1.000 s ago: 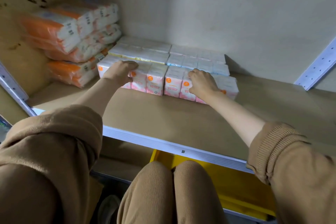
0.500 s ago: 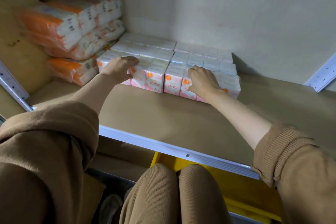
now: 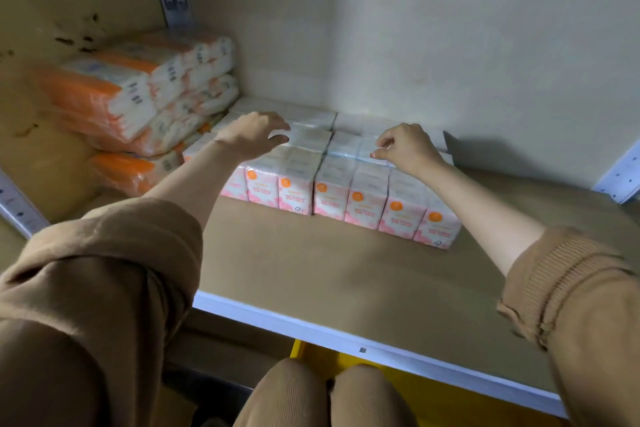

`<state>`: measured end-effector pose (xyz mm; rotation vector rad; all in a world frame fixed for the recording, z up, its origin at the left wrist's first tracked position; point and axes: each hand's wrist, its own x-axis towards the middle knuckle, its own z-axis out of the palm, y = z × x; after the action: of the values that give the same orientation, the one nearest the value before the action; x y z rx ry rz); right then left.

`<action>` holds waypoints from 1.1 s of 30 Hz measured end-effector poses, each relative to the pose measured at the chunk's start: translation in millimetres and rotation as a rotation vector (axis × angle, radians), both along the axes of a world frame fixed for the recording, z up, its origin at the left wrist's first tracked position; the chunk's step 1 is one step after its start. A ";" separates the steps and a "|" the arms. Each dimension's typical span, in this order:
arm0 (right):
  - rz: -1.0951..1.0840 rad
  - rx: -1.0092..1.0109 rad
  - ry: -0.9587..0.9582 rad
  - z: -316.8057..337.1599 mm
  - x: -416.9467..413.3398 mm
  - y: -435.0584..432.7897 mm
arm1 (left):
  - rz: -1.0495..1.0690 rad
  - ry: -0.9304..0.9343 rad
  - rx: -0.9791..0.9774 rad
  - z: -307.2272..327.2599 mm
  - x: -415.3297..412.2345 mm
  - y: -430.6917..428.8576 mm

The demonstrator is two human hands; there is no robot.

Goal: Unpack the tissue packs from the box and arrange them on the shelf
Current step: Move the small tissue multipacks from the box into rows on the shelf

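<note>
My left hand (image 3: 252, 133) hovers palm-down over the back rows of the tissue packs (image 3: 349, 198), fingers spread wide and holding nothing; whether the fingertips brush the wrapping I cannot tell. My right hand (image 3: 407, 149) is at about three o'clock from it, over the pale blue packs (image 3: 346, 146) in the middle row, thumb and forefinger pinched close together at the plastic top of one pack, though I cannot tell if they actually grip it. The packs stand upright in tight rows on the brown shelf (image 3: 346, 274), the front row showing pink faces with orange dots, all pressed side by side and running toward the back wall at twelve o'clock. At about ten o'clock from the block, touching its left end, lies a stack of larger orange-and-white tissue bundles (image 3: 138, 104), piled several high against the side panel. The shelf's white front rail (image 3: 363, 340) crosses below my forearms, and beneath it, at six o'clock, a yellow bin (image 3: 446, 395) shows behind my knees (image 3: 329, 395). Both brown sleeves (image 3: 97, 288) are pushed up above my wrists.
</note>
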<state>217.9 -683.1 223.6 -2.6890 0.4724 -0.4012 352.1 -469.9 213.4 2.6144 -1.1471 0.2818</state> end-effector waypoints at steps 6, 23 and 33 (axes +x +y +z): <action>0.010 0.011 0.087 -10.9 11.4 -12.8 | 0.048 0.086 0.002 -12.0 21.4 -30.6; 0.050 0.033 0.050 -26.0 23.6 -6.9 | 0.211 0.176 -0.079 -25.0 40.4 -27.6; 0.086 -0.041 0.020 -17.7 1.8 5.7 | 0.028 0.167 -0.054 -6.1 6.4 -4.9</action>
<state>219.8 -677.5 205.9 -2.7437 0.3565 -0.3642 358.4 -474.8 207.3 2.5534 -1.0340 0.0953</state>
